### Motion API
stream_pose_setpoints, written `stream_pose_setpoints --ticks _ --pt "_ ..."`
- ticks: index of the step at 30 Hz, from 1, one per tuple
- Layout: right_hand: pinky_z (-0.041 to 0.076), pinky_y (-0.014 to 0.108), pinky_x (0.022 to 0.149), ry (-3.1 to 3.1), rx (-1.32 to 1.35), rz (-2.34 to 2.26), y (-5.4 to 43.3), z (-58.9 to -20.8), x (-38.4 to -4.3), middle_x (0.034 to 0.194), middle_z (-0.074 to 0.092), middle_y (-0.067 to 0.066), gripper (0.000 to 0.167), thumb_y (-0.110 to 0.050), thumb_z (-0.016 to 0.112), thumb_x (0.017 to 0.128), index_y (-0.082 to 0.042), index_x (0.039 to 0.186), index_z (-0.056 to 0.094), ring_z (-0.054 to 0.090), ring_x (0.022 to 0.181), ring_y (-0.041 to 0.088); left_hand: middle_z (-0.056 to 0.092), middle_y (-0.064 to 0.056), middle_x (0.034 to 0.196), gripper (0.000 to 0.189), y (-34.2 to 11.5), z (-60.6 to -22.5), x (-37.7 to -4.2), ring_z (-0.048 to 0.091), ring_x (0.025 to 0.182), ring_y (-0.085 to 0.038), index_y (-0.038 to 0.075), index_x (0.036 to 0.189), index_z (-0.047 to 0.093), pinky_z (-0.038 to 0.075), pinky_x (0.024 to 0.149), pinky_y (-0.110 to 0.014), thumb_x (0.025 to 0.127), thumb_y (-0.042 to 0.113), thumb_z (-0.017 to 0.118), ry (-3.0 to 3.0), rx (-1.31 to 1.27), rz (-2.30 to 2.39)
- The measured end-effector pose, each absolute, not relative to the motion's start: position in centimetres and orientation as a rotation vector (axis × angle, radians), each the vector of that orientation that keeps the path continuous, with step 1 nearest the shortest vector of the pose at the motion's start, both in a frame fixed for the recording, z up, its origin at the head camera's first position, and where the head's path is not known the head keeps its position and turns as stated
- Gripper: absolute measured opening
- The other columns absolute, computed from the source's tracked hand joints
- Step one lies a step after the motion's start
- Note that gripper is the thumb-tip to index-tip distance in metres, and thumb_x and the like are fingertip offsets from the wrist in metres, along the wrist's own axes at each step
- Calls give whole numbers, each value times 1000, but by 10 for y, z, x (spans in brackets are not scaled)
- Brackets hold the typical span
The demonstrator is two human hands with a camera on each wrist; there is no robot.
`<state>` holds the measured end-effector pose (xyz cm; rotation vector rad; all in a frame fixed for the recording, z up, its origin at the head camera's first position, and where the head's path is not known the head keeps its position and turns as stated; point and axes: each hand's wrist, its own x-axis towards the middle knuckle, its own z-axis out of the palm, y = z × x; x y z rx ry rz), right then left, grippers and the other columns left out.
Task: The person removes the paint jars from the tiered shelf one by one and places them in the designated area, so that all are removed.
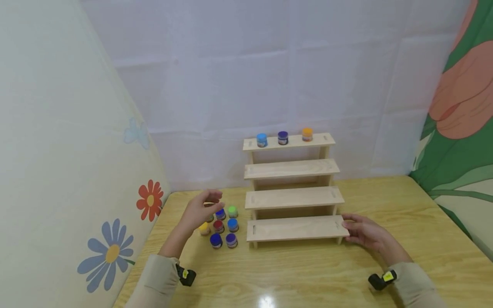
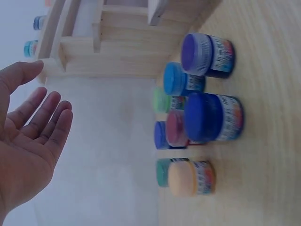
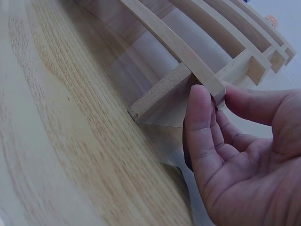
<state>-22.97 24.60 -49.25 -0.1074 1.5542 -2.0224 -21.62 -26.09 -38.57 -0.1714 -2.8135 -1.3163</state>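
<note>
A pale wooden four-step display rack [image 1: 294, 197] stands on the table. My right hand [image 1: 366, 233] pinches the right end of its lowest step; in the right wrist view the thumb and fingers [image 3: 200, 117] close on the board's corner. My left hand [image 1: 201, 209] hovers over a group of small paint jars left of the rack, its fingers loosely bent and holding nothing. Among these jars are a yellow jar [image 1: 204, 229], a red jar [image 1: 218, 226], a light green jar [image 1: 233, 211], a purple jar [image 1: 231, 240] and a dark blue jar [image 2: 214, 117]. The hand partly covers a green jar [image 2: 162, 172].
On the top step sit a light blue jar [image 1: 262, 140], a dark purple jar [image 1: 283, 138] and an orange jar [image 1: 307, 134]. White cloth [image 1: 231, 64] hangs close behind the rack. Flower-printed panels flank the wooden table [image 1: 300, 273] on both sides.
</note>
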Motion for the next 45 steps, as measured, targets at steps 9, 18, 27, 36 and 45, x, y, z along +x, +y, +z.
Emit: stream_pose_setpoints --ticks 9,18,27,36,45 --pt "60 24 73 1573 -107 -2015 246 -492 -229 99 70 1 22 -9 54 104 -13 126 56 68 86 12 61 -15 136 47 -239 -360 -241 57 127 -34 8 137 56 50 106 -50 98 31 69 -2779 -287 -1304" --pt "59 24 73 1585 -112 -2008 247 -493 -230 99 69 1 24 -10 54 104 -12 128 55 67 86 12 57 -14 141 53 -215 -333 -266 53 131 -35 8 142 52 48 108 -50 98 32 69 -2744 -343 -1331" --pt "59 24 73 1585 -106 -2006 248 -494 -232 99 69 2 28 -10 55 104 -9 131 52 67 85 12 55 -15 144 54 -193 -310 -295 52 133 -34 6 144 50 47 109 -49 98 26 69 -2703 -380 -1370" --pt "59 24 72 1590 -115 -2009 247 -495 -232 99 70 2 25 -9 54 104 -12 129 56 67 85 12 56 -18 142 51 -177 -295 -325 53 131 -32 2 142 52 45 112 -42 96 18 70 -2594 -444 -1387" --pt "59 24 72 1594 -84 -2022 246 -495 -231 101 70 2 26 -10 56 103 -12 130 55 67 86 13 55 -17 145 54 -169 -284 -348 52 134 -31 4 146 50 46 111 -42 98 20 69 -2589 -451 -1409"
